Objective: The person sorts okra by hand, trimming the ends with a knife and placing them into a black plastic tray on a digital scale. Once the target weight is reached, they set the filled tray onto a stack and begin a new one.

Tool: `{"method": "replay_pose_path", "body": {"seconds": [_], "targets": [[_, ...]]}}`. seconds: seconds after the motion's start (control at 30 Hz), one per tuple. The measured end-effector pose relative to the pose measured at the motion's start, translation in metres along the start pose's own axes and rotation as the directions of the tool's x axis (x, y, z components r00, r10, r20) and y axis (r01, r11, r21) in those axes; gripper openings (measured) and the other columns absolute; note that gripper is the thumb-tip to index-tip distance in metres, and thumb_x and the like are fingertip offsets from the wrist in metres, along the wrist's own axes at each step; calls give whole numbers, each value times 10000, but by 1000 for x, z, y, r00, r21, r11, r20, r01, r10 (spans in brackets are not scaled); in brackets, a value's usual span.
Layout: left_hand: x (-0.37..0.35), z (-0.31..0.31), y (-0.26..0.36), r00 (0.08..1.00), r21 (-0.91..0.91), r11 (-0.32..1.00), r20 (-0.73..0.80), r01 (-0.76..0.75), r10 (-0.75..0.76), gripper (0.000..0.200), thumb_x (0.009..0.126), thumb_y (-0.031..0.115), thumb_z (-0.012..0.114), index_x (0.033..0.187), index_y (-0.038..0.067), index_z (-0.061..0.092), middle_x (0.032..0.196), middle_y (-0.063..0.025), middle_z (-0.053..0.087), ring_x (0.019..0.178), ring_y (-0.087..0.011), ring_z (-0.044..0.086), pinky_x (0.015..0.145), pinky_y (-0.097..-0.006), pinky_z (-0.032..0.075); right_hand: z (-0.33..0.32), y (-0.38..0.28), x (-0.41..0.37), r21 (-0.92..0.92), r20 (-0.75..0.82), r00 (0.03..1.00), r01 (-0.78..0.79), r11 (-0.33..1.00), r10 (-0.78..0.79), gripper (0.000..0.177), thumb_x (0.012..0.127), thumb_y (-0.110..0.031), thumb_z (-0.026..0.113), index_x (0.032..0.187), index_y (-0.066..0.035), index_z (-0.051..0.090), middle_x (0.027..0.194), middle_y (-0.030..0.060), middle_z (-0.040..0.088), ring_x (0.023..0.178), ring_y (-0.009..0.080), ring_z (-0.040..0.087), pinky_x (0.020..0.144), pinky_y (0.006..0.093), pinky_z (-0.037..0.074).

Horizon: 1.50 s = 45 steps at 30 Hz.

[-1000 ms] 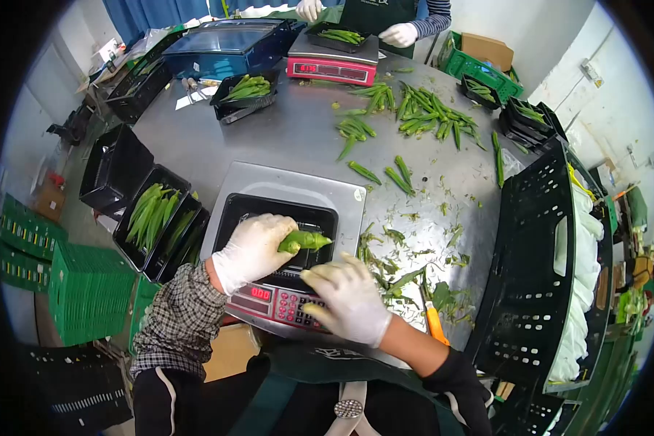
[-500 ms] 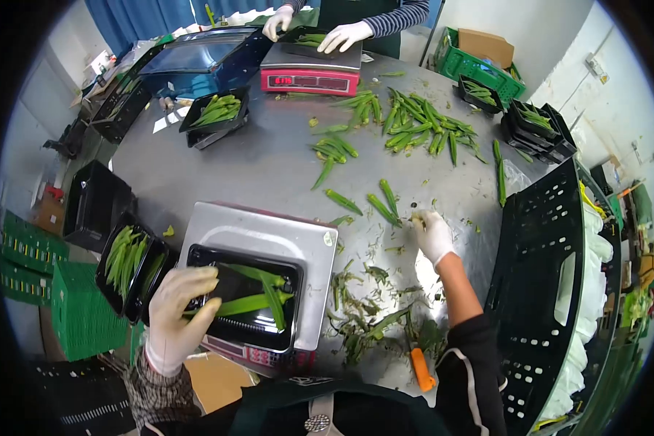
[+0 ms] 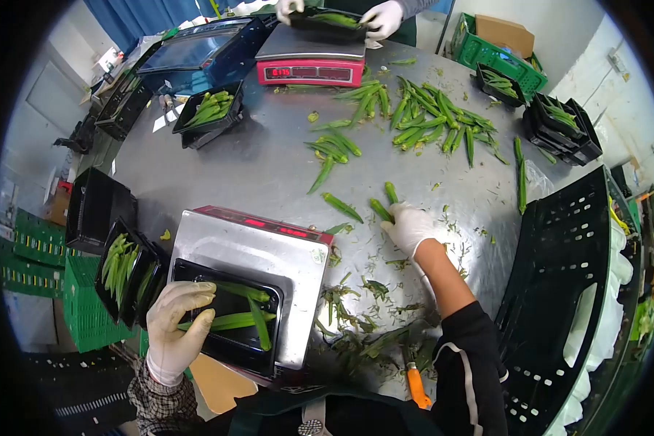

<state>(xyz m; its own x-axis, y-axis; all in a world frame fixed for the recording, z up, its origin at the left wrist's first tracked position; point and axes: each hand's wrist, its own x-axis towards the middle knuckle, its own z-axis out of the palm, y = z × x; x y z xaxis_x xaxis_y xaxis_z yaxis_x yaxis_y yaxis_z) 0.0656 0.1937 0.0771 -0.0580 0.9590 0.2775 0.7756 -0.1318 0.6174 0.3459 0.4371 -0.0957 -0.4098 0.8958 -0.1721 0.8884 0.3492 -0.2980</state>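
While the left hand [image 3: 178, 327] curls its fingers over the left rim of the black tray [image 3: 234, 350] on the scale [image 3: 258, 243], at the near edge of the table [image 3: 269, 167], the right hand [image 3: 412, 227] is far out near the middle. Its fingers are bent over the near end of an okra pod [image 3: 378, 208]; I cannot tell if they pinch it. That pod lies just past the fingertips, pointing away and a bit left. The right hand is much nearer to it. A few green pods [image 3: 234, 321] lie in the tray, by the left fingers.
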Motion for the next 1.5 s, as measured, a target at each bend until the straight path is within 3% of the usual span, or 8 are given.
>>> {"method": "replay_pose_path", "body": {"seconds": [0.13,0.33,0.67,0.77,0.97,1.13,1.27,1.5], "targets": [[17,8,5,999,-37,998,27,-46,47,130,744,36,653,859,1,603,920,-145,652,867,-264,619,772,-347,485,-8,16,-3,439,70,997,-47,897,19,241,850,-257,561,923,-42,639,889,126,651,777,254,615,682,352,479],[59,32,11,939,-305,935,337,181,-72,162,873,115,555,934,-22,616,948,-134,661,900,-218,624,821,-326,477,-28,10,-29,971,111,936,-174,-166,-334,323,923,-287,514,1005,16,591,864,118,644,610,117,525,604,230,440],[121,121,23,823,-703,432,522,565,-226,335,942,232,494,1179,-3,513,1065,-111,605,987,-170,570,885,-296,449,-44,-43,-50,924,-40,917,185,334,-398,202,905,-199,550,1011,-33,594,854,46,616,681,127,576,641,261,468],[141,95,16,869,-836,307,340,454,-358,242,948,242,472,1063,39,537,910,-102,606,780,-172,583,744,-318,494,-13,-11,-11,-77,-218,974,48,996,-64,213,886,-184,537,1002,-18,602,895,122,642,791,227,638,697,292,493],[138,103,-5,765,-770,180,518,612,-384,194,923,204,531,1036,47,546,857,-64,576,618,-105,497,571,-271,445,16,30,16,261,-2,983,-176,949,183,317,853,-290,580,1085,-74,584,877,112,632,807,255,624,694,362,482],[143,132,4,707,-713,147,603,685,-369,176,905,183,567,993,31,578,861,-37,580,631,-74,482,539,-229,420,-32,-36,-27,971,-176,983,181,159,-43,144,900,-137,563,991,-42,622,866,-26,599,777,63,534,680,211,448],[149,121,-2,800,-784,232,481,576,-360,171,894,210,578,974,59,569,901,-57,625,662,-61,496,543,-215,409,-51,-51,-20,968,-178,976,198,158,-129,137,863,-142,604,961,-50,630,853,30,617,784,135,579,720,263,463],[163,83,-25,771,-855,96,405,510,-491,129,888,208,562,915,83,546,841,-42,591,724,-135,550,651,-282,460,31,-33,20,129,-186,950,275,953,-249,214,836,-234,596,930,-45,635,809,146,608,732,299,589,682,341,483]]}}
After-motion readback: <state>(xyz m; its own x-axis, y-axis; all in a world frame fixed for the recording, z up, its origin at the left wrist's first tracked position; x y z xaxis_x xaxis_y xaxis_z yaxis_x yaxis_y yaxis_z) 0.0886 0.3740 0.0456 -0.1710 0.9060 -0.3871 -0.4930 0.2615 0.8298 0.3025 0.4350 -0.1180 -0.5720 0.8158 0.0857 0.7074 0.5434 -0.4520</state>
